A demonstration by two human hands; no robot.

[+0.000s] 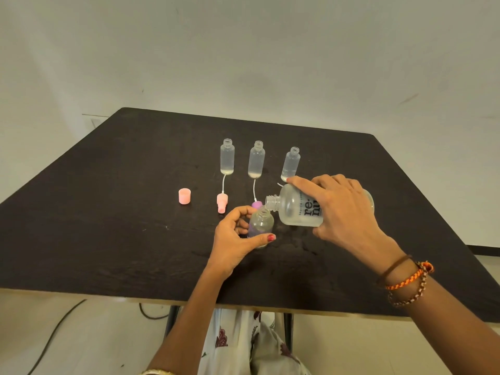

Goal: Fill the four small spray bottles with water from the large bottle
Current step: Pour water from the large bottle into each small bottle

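My right hand [343,209] grips the tilted large bottle [295,208] over the fourth spray bottle [261,223], pinched by my left hand [235,239]; three uncapped bottles [256,159] at frame centre appear filled.

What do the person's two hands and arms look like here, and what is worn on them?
Both forearms are bare, with no sleeves in view. The left hand has red polish on the thumbnail, and a gold-coloured bangle shows at the bottom edge of the picture. The right hand also has a red-polished nail. The right wrist carries a thin brown band and braided orange and brown thread bracelets.
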